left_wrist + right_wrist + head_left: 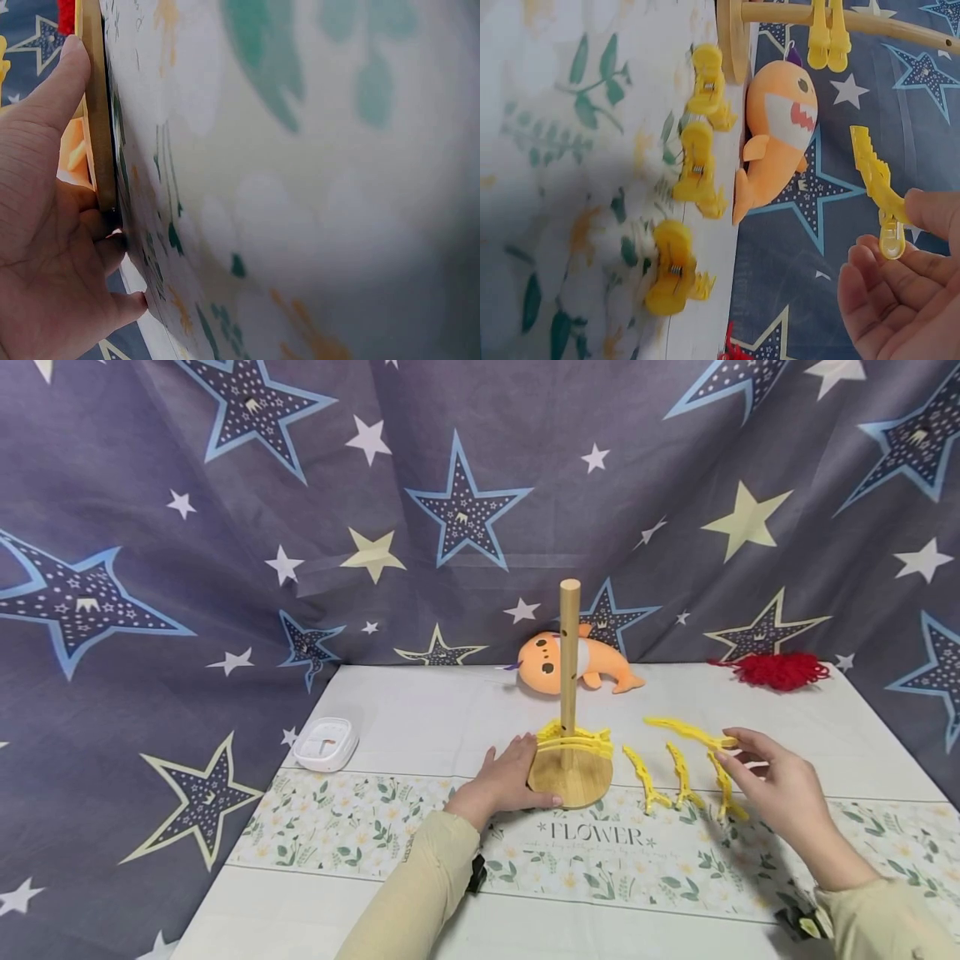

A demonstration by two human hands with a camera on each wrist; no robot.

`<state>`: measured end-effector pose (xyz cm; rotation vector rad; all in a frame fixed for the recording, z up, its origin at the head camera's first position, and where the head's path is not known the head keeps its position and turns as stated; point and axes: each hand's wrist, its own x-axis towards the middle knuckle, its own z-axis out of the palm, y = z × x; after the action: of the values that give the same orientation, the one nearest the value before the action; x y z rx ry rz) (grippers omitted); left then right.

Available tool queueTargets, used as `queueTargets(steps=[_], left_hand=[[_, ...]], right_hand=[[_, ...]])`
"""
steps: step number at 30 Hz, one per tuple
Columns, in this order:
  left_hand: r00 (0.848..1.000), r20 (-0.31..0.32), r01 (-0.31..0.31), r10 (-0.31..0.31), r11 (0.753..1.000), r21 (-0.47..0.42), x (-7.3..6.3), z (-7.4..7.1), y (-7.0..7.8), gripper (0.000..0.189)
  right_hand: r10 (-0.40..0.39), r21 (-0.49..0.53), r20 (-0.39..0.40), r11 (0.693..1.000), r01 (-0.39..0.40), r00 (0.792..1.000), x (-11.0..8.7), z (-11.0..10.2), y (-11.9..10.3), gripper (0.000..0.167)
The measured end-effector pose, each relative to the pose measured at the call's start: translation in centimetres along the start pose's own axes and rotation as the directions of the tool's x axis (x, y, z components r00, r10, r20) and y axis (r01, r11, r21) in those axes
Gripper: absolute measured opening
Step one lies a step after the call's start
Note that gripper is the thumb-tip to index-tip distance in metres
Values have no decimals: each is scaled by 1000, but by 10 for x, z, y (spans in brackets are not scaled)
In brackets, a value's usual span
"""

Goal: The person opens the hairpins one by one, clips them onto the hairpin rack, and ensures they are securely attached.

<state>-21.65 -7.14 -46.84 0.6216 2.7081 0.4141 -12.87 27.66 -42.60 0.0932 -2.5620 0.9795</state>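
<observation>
My right hand point(783, 785) pinches a yellow hair clip point(682, 728) by its handle end, between thumb and fingers. In the right wrist view the raised clip point(876, 176) stands off from the table, its long toothed part pointing away from the hand. Below it, three more yellow clips point(680, 777) lie side by side on the cloth. My left hand point(507, 779) holds the round base of the wooden stand point(568, 789), thumb along the near rim and fingers at its left side. Several yellow clips point(573, 745) sit crosswise low on the stand's post point(569, 652).
Behind the stand lies an orange plush toy point(540, 662). A red yarn bundle point(780, 672) is at the back right, and a white rounded box point(326, 744) at the left edge. The floral cloth point(360, 893) covers the table; a starry curtain point(480, 410) hangs behind.
</observation>
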Motion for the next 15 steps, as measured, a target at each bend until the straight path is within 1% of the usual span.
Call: queueTargets(steps=[10, 15], left_hand=[[1000, 2, -3, 3, 1000, -3, 1, 0, -1, 112], [1000, 4, -3, 3, 1000, -2, 2, 0, 0, 112]], right_hand=[[-32, -1, 11, 1000, 32, 999, 6, 8, -13, 35], [-75, -7, -2, 997, 75, 997, 9, 15, -22, 33]])
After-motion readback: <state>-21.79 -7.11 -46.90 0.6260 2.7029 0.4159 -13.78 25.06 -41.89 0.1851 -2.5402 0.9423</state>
